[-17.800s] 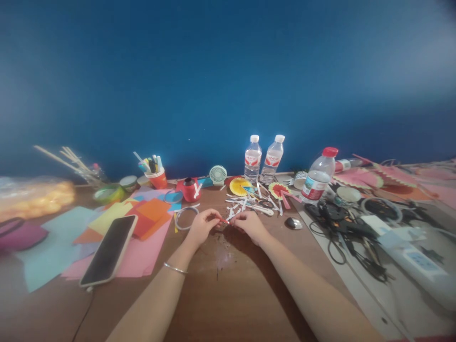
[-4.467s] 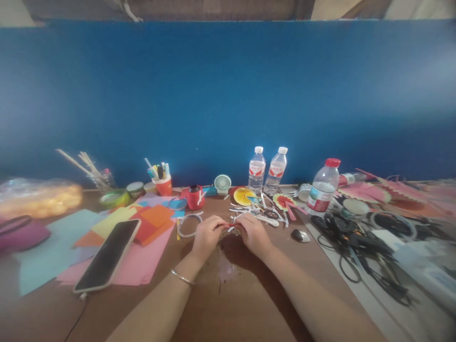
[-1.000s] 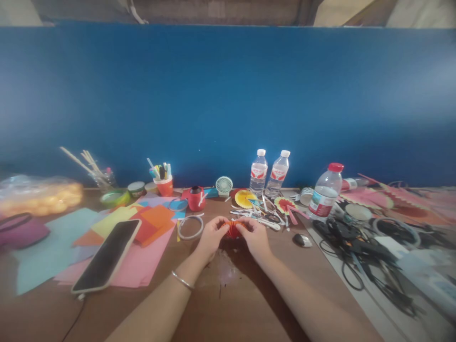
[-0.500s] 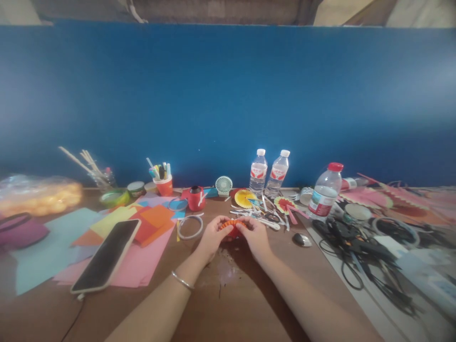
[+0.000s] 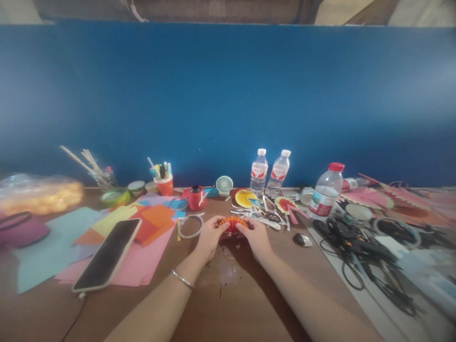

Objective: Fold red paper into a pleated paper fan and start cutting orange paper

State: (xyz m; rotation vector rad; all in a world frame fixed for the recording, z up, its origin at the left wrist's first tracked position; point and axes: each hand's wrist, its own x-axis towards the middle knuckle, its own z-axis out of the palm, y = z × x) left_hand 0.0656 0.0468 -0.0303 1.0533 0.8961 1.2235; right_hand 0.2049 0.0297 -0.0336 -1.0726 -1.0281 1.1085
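Note:
A small pleated paper fan (image 5: 233, 223), red with an orange rim, is spread between my two hands over the middle of the table. My left hand (image 5: 213, 233) pinches its left side, thumb on the near face. On its right side, my right hand (image 5: 254, 233) grips it the same way. The fingers behind the paper are mostly hidden. Just beyond lie a yellow pleated fan (image 5: 245, 198), a red and yellow one (image 5: 285, 205) and scissors (image 5: 272, 217) among white paper strips. A roll of tape or ring (image 5: 191, 227) lies left of my left hand.
Coloured paper sheets (image 5: 153, 266) and a phone (image 5: 109, 256) with a cable lie on the left. A pen cup (image 5: 164, 186), a small fan (image 5: 224, 185) and two water bottles (image 5: 259, 171) stand at the back. A mouse (image 5: 302, 240), a red-capped bottle (image 5: 325, 192) and black cables (image 5: 356, 247) are on the right.
The pleated fan has opened out and tilted up, so more of its red folds and orange rim show between my hands. Both hands stay in nearly the same place.

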